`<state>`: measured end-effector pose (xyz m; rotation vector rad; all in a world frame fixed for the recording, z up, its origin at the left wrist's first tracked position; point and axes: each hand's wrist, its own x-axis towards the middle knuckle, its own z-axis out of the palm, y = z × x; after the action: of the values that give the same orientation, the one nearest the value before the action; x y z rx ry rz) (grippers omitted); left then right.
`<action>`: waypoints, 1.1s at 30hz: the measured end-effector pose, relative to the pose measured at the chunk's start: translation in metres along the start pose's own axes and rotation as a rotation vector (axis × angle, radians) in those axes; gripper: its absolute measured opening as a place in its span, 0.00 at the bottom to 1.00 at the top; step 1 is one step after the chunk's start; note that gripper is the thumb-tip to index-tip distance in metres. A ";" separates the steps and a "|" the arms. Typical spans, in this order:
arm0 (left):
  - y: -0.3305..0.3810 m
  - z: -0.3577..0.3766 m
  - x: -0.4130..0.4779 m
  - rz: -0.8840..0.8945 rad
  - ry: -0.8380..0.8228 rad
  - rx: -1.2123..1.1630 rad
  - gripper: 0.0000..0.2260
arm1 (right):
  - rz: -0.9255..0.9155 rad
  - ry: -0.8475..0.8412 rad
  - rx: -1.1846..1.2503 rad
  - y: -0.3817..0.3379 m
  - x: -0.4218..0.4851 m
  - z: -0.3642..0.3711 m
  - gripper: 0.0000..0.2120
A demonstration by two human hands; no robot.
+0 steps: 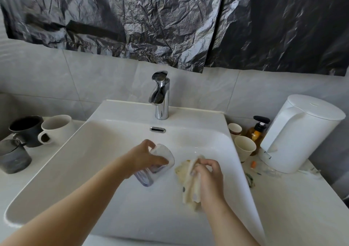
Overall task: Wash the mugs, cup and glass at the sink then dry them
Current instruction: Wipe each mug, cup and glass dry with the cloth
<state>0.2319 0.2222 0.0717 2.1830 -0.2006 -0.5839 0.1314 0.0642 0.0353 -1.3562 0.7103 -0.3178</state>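
Note:
Over the white sink (94, 151), my left hand (143, 157) grips a clear glass (156, 168) that is tilted with its mouth toward the tap. Just to its right, my right hand (209, 177) holds a crumpled cream cloth (188, 181) above the basin. On the counter at the left stand a black mug (28, 130), a white mug (56, 126) and a grey glass mug (13, 157). No water runs from the chrome tap (160, 96).
Right of the sink stand two paper cups (243, 147), an amber soap pump bottle (257, 130) and a white electric kettle (300, 132). Small scraps of litter lie on the counter in front of the kettle. Crumpled dark plastic sheeting (170, 19) covers the wall above the tiles.

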 end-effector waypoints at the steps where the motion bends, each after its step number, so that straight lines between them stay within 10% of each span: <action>1: -0.003 0.004 -0.001 -0.077 -0.058 -0.280 0.24 | 0.010 0.000 0.027 -0.002 -0.001 0.000 0.07; 7: -0.019 0.037 -0.001 -0.329 -0.328 -1.139 0.21 | -0.094 -0.208 0.141 -0.005 -0.002 0.008 0.10; 21: -0.021 0.050 0.013 -0.230 -0.174 -1.138 0.22 | -0.341 -0.514 -0.103 0.021 -0.006 0.037 0.13; 33: -0.039 0.049 0.018 -0.174 -0.101 -1.054 0.21 | -0.324 -0.389 -0.229 0.022 -0.005 0.047 0.11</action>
<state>0.2224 0.2058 0.0089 1.1522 0.2163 -0.6873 0.1526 0.1085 0.0178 -1.6948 0.2042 -0.2219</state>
